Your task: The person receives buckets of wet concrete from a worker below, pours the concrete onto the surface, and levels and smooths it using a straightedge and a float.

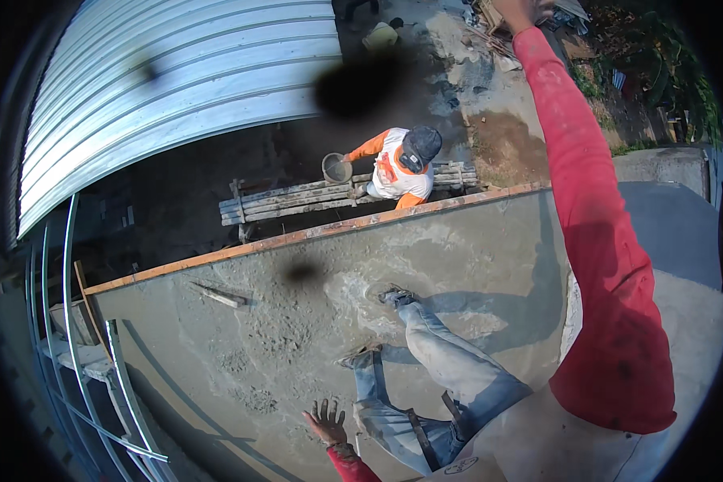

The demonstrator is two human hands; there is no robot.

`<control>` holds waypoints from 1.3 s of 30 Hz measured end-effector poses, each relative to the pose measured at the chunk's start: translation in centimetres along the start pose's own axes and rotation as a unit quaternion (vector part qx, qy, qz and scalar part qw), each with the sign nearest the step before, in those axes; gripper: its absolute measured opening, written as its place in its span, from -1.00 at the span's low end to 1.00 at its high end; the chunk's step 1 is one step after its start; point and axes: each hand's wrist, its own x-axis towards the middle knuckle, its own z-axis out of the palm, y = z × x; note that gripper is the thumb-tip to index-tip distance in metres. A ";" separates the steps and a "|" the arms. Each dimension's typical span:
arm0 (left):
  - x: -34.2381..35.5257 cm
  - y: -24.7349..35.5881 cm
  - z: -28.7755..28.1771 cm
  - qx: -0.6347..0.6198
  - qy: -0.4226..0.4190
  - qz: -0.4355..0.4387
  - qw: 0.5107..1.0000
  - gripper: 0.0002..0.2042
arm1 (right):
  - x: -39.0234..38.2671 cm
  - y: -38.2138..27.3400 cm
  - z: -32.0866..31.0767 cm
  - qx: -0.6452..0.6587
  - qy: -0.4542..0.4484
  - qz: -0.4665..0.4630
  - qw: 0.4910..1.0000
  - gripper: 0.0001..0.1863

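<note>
Low in the picture my left hand point(326, 422) hangs over wet grey concrete point(193, 361), its muddy fingers spread and holding nothing. My right arm, in a red sleeve, stretches far up to the top edge. There my right hand point(524, 11) is partly cut off, so its grip cannot be made out. My shoes and jeans are smeared with grey, and I stand in the wet concrete. A short wooden strip point(219, 296) lies on the rough patch left of my feet.
A wooden form board point(313, 231) edges the slab. Below it, a person point(406, 165) with a bucket point(336, 168) stands by a pole scaffold point(289, 201). Corrugated metal roofing point(193, 64) spans the upper left; metal framing point(76, 321) stands at the left. Dark spots blot the view.
</note>
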 end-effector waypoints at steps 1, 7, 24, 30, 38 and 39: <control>-0.7 0.4 -0.9 0.007 0.005 0.019 1.000 -0.09 | 1.7 0.6 0.9 0.025 -0.007 -0.001 1.000 -0.43; -3.2 0.2 -7.0 0.000 0.132 0.046 0.990 -0.14 | -15.7 -6.0 9.6 0.246 -0.318 0.146 0.904 -0.32; -4.3 -9.6 -1.2 0.202 0.157 -0.020 0.967 -0.46 | -56.8 -13.8 7.1 0.294 -0.714 0.417 0.479 -0.58; -3.6 -9.8 4.3 0.119 0.070 -0.047 0.989 -0.45 | -56.9 -16.3 10.2 0.256 -0.729 0.384 0.506 -0.61; -6.8 -16.3 2.2 0.097 0.124 -0.153 0.976 -0.32 | -57.4 -23.3 10.3 0.327 -0.679 0.476 0.453 -0.62; -7.1 -16.7 2.1 0.093 0.139 -0.157 0.973 -0.33 | -57.3 -23.6 10.5 0.329 -0.675 0.481 0.453 -0.62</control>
